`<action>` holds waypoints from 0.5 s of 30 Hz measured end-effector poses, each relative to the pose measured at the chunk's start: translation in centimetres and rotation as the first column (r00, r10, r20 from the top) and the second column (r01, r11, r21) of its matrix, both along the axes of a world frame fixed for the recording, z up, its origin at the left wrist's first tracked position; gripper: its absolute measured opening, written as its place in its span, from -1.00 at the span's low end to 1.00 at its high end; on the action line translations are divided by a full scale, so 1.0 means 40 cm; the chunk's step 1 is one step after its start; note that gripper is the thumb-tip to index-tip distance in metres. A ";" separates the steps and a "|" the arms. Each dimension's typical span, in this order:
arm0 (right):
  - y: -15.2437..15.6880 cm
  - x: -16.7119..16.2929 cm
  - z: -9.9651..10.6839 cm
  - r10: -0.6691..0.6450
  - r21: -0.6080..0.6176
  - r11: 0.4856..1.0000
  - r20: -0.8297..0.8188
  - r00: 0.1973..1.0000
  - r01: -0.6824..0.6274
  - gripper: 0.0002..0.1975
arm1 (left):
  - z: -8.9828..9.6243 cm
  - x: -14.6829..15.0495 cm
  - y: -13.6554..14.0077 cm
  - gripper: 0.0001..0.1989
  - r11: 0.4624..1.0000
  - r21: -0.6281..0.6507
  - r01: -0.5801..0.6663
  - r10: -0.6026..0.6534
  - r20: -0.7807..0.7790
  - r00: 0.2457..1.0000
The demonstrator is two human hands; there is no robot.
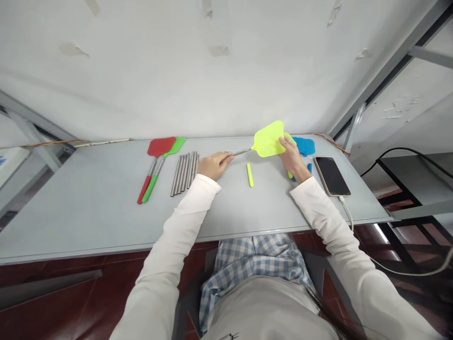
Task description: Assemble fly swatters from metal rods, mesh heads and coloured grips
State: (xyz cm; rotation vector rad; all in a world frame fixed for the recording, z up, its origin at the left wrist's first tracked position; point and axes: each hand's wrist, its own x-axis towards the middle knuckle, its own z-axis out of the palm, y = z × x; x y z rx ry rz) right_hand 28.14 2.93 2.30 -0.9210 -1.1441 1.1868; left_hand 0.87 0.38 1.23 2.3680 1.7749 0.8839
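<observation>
My left hand (214,164) is closed around a thin metal rod (242,152). That rod's far end meets the neck of a bright yellow fly swatter head (268,139), a perforated paddle. My right hand (292,156) pinches the right edge of this head, raised a little off the table. Behind those fingers shows more yellow, seemingly another swatter head (290,137). Below the rod lies a loose yellow handle (249,175). Blue swatter heads (306,146) and a blue handle (309,168) lie beside my right hand, which partly hides them and another yellow piece.
Several metal rods (182,174) lie side by side left of my left hand. Farther left are a red fly swatter (162,146) and a green fly swatter (177,144), both with handles. A phone (332,175) with a white cable rests at the right of the grey table (95,203).
</observation>
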 end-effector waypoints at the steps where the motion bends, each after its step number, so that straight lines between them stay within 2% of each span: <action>1: 0.003 0.011 0.003 -0.021 0.031 0.999 0.034 0.999 0.020 -0.55 | 0.000 -0.001 -0.001 -0.63 1.000 0.000 0.016 -0.016 -0.018 1.000; 4: 0.005 0.024 -0.002 -0.016 0.077 0.997 0.117 0.993 0.007 -0.52 | -0.001 0.003 -0.007 -0.64 0.998 0.011 0.055 -0.054 -0.052 0.997; 10: -0.015 0.011 -0.016 0.021 0.044 0.999 0.166 0.986 -0.029 -0.44 | 0.009 0.013 -0.030 -0.63 0.999 -0.004 0.054 -0.055 -0.081 0.995; 15: -0.029 0.011 -0.009 0.029 0.069 0.997 0.247 0.969 -0.047 -0.43 | 0.034 0.011 -0.057 -0.69 0.998 -0.025 0.055 -0.055 -0.002 0.998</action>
